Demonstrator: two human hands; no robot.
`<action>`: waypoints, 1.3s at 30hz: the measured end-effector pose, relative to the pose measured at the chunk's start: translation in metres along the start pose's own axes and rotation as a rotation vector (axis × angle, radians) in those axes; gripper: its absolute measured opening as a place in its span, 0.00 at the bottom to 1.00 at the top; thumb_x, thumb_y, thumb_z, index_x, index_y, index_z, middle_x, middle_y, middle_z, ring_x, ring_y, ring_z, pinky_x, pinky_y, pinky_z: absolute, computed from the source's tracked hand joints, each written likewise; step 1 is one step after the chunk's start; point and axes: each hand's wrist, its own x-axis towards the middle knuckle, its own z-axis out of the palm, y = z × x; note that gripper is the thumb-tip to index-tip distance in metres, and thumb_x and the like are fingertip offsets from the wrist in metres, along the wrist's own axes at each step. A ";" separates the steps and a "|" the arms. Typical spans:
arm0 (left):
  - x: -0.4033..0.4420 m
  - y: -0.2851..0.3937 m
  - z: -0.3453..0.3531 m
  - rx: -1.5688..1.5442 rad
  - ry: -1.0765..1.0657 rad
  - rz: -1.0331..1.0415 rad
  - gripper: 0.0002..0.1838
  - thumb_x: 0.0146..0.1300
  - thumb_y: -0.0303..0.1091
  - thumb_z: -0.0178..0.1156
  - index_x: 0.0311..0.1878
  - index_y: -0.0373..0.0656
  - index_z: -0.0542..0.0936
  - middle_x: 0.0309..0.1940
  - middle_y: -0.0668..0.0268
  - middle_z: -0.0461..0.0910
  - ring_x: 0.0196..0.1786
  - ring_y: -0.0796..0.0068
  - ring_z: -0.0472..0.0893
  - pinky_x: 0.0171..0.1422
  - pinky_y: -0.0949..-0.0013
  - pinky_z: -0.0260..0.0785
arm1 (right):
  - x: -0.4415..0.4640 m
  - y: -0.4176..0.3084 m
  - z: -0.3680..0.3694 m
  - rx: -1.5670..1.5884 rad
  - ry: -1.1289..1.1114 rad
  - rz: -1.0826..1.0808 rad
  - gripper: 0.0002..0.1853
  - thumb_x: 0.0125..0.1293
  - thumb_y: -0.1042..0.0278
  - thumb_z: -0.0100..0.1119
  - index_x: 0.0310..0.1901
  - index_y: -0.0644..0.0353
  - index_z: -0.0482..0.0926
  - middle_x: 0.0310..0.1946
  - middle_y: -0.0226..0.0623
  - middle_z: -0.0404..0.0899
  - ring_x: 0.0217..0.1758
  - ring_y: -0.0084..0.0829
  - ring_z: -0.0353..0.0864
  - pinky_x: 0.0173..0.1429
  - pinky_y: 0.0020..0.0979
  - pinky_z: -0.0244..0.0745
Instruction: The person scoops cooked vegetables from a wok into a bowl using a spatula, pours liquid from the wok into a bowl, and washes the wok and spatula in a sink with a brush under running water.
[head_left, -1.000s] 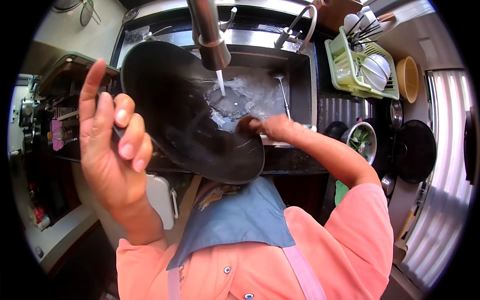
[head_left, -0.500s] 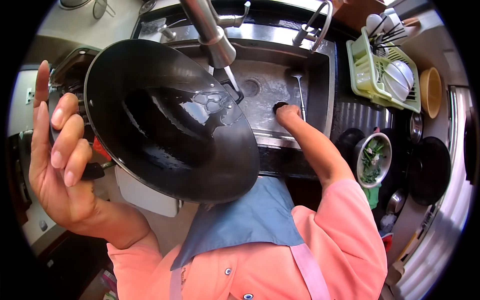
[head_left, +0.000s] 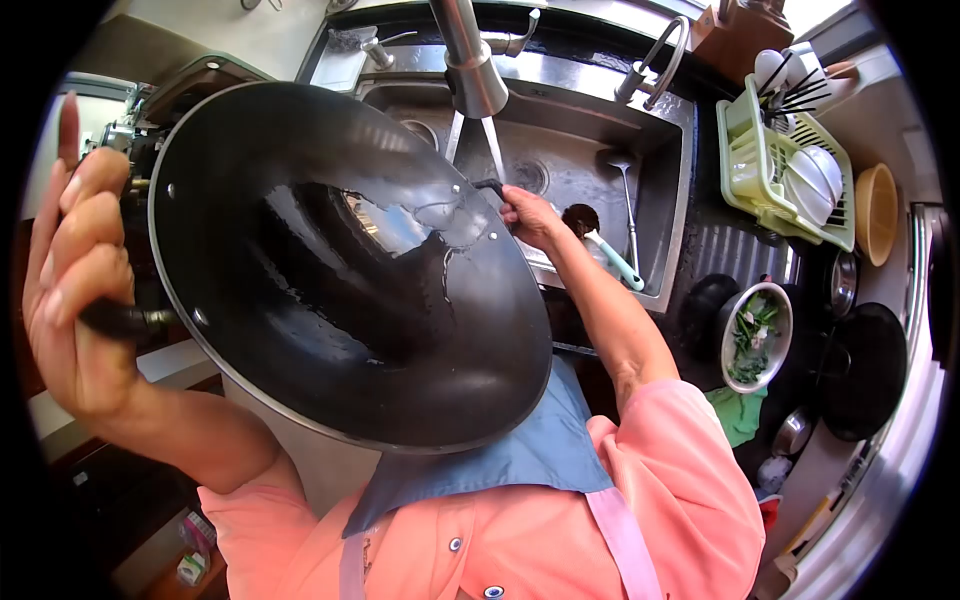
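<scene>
A large black wok, wet inside, hangs tilted in front of the sink. At its left, my left hand is wrapped round the long dark handle, index finger pointing up. My right hand grips the small loop handle on the far rim. Water streams from the faucet just beyond that rim. Close to my right forearm, a scrub brush with dark bristles and a pale green handle lies in the sink. A metal spatula leans along the sink's right side.
A green dish rack with white bowls and utensils stands right of the sink. Nearer are a metal bowl of leafy greens, a green cloth and a black lid. A second tap rises behind the sink.
My right hand has let go of the scrub brush in the sink and taken hold of the wok's loop handle. The view has shifted a little, and the wok sits slightly lower in it.
</scene>
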 end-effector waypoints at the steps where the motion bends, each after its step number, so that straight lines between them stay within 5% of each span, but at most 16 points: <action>1: -0.001 0.004 -0.005 -0.044 -0.001 -0.013 0.26 0.82 0.34 0.29 0.78 0.34 0.48 0.42 0.63 0.56 0.32 0.76 0.62 0.30 0.74 0.65 | -0.006 -0.002 -0.003 0.017 -0.010 0.053 0.09 0.73 0.59 0.60 0.47 0.53 0.78 0.24 0.28 0.72 0.21 0.22 0.67 0.28 0.30 0.67; 6: -0.015 0.036 -0.040 -0.242 0.040 0.012 0.23 0.82 0.33 0.33 0.75 0.34 0.57 0.40 0.65 0.57 0.35 0.77 0.62 0.37 0.72 0.67 | -0.053 -0.070 0.010 -0.510 0.398 -0.012 0.12 0.70 0.55 0.63 0.40 0.55 0.79 0.25 0.30 0.73 0.19 0.24 0.68 0.23 0.28 0.63; 8: -0.034 0.048 -0.042 -0.357 0.038 0.060 0.22 0.82 0.31 0.36 0.73 0.34 0.60 0.40 0.66 0.58 0.34 0.78 0.64 0.35 0.73 0.67 | -0.073 -0.099 -0.017 -0.549 0.318 -0.222 0.10 0.70 0.58 0.61 0.37 0.56 0.80 0.21 0.29 0.72 0.18 0.25 0.68 0.21 0.29 0.61; 11: -0.035 0.046 -0.092 -0.386 -0.015 -0.004 0.20 0.80 0.28 0.39 0.70 0.34 0.64 0.39 0.66 0.59 0.33 0.78 0.65 0.30 0.75 0.67 | -0.113 -0.101 -0.036 -1.463 0.312 -0.174 0.09 0.70 0.63 0.59 0.33 0.56 0.80 0.17 0.28 0.70 0.18 0.25 0.69 0.19 0.30 0.60; 12: -0.024 0.045 -0.123 -0.373 0.088 -0.040 0.18 0.77 0.24 0.42 0.67 0.35 0.68 0.37 0.66 0.60 0.31 0.79 0.65 0.26 0.78 0.65 | -0.148 -0.083 -0.005 -0.721 0.580 -0.134 0.10 0.70 0.64 0.57 0.30 0.56 0.80 0.17 0.29 0.73 0.18 0.25 0.70 0.19 0.32 0.61; 13: -0.016 0.044 -0.152 -0.403 0.123 -0.097 0.17 0.76 0.21 0.44 0.64 0.36 0.71 0.36 0.66 0.60 0.30 0.80 0.64 0.25 0.79 0.64 | -0.161 -0.075 -0.010 -0.779 0.623 -0.064 0.11 0.69 0.63 0.59 0.29 0.57 0.79 0.17 0.31 0.75 0.18 0.25 0.70 0.19 0.34 0.61; 15: -0.019 0.040 -0.182 -0.534 0.129 -0.145 0.16 0.79 0.29 0.41 0.62 0.36 0.72 0.35 0.68 0.60 0.29 0.80 0.64 0.25 0.77 0.61 | -0.187 -0.057 -0.025 -0.994 0.457 -0.334 0.13 0.69 0.59 0.60 0.29 0.56 0.80 0.18 0.30 0.76 0.17 0.25 0.71 0.19 0.33 0.62; 17: -0.033 0.047 -0.170 -0.579 0.150 -0.194 0.17 0.81 0.32 0.39 0.62 0.34 0.72 0.35 0.67 0.59 0.28 0.80 0.62 0.25 0.77 0.60 | -0.250 -0.074 0.042 -0.942 0.820 -0.011 0.13 0.69 0.58 0.61 0.28 0.55 0.81 0.17 0.28 0.75 0.17 0.21 0.70 0.20 0.28 0.60; 20: -0.064 0.059 -0.173 -0.638 -0.070 -0.214 0.20 0.81 0.33 0.37 0.66 0.31 0.66 0.36 0.66 0.59 0.28 0.79 0.62 0.23 0.75 0.58 | -0.306 -0.085 0.048 -0.773 0.837 -0.329 0.12 0.70 0.55 0.60 0.33 0.54 0.80 0.17 0.25 0.72 0.17 0.17 0.68 0.20 0.23 0.58; 23: -0.038 0.034 -0.225 -0.206 -0.053 -0.190 0.19 0.80 0.30 0.40 0.68 0.35 0.68 0.35 0.66 0.63 0.24 0.84 0.60 0.18 0.80 0.52 | -0.326 -0.030 0.030 -0.594 0.813 -0.401 0.13 0.71 0.56 0.53 0.41 0.57 0.80 0.22 0.29 0.73 0.21 0.25 0.70 0.24 0.30 0.65; 25: -0.032 -0.005 -0.247 0.071 0.243 -0.249 0.19 0.78 0.29 0.43 0.68 0.40 0.69 0.33 0.67 0.66 0.21 0.88 0.59 0.17 0.82 0.52 | -0.329 0.015 0.021 -0.508 0.944 -0.429 0.12 0.71 0.59 0.52 0.39 0.57 0.80 0.22 0.30 0.72 0.20 0.25 0.68 0.23 0.29 0.67; 32: -0.070 -0.065 -0.250 0.115 -0.014 -0.353 0.22 0.78 0.33 0.45 0.73 0.43 0.66 0.31 0.70 0.67 0.17 0.90 0.58 0.13 0.83 0.48 | -0.440 0.117 -0.013 -0.242 0.844 -0.686 0.14 0.73 0.53 0.57 0.34 0.52 0.74 0.19 0.20 0.64 0.17 0.16 0.61 0.23 0.28 0.74; 33: -0.066 -0.072 -0.260 0.141 -0.083 -0.385 0.23 0.79 0.33 0.45 0.74 0.43 0.65 0.31 0.71 0.68 0.17 0.90 0.58 0.13 0.83 0.48 | -0.460 0.131 0.009 -0.183 0.991 -0.654 0.15 0.72 0.52 0.59 0.32 0.52 0.73 0.18 0.19 0.61 0.16 0.16 0.60 0.24 0.29 0.75; 36: -0.071 -0.081 -0.282 0.245 -0.077 -0.401 0.11 0.78 0.37 0.48 0.56 0.42 0.73 0.28 0.73 0.68 0.14 0.89 0.58 0.11 0.81 0.46 | -0.502 0.180 0.015 -0.221 1.204 -0.776 0.18 0.71 0.52 0.60 0.30 0.58 0.77 0.22 0.26 0.73 0.18 0.20 0.67 0.24 0.32 0.78; 38: -0.088 -0.116 -0.273 0.308 -0.132 -0.399 0.08 0.77 0.38 0.52 0.43 0.45 0.73 0.27 0.73 0.68 0.13 0.89 0.58 0.10 0.81 0.47 | -0.546 0.261 0.015 -0.306 1.404 -1.026 0.21 0.72 0.51 0.58 0.31 0.64 0.79 0.22 0.28 0.71 0.21 0.22 0.68 0.23 0.35 0.80; 39: -0.113 -0.129 -0.250 0.329 -0.139 -0.374 0.09 0.77 0.38 0.52 0.40 0.45 0.72 0.26 0.73 0.68 0.13 0.89 0.59 0.10 0.81 0.47 | -0.583 0.289 0.036 -0.132 1.411 -0.930 0.22 0.71 0.51 0.58 0.35 0.67 0.80 0.23 0.30 0.71 0.22 0.24 0.70 0.24 0.37 0.81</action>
